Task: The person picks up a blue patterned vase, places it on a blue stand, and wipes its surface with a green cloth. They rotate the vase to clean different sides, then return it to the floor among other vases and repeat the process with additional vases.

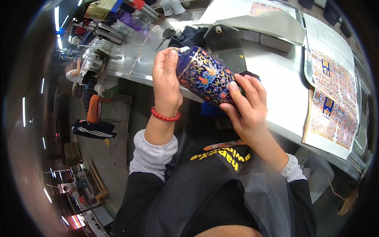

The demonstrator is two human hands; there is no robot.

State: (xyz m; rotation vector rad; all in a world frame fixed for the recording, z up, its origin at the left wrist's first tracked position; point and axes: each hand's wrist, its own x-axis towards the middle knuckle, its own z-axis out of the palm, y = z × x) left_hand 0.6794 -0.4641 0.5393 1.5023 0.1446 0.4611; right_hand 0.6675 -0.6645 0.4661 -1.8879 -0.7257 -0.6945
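Note:
A dark blue bottle-like vessel [207,77] with a gold, orange and light-blue floral pattern lies tilted between my two hands, above the table's near edge. My left hand [166,77], with a red bead bracelet, grips its narrow upper-left end. By that thumb shows a small white bit [184,49], too small to name. My right hand [249,108] is closed round the lower-right end, fingers on top and thumb beneath. Behind those fingers is a dark piece [250,75], mostly hidden, perhaps cloth.
On the metal table [136,59] lie black scissors [168,33] and a dark cloth [189,36]. Printed sheets with colourful patterns [335,106] lie at the right. Metal cylinders [108,33] stand far left. A jacket [94,129] hangs by an orange chair [93,108]; another person [75,74] works beyond.

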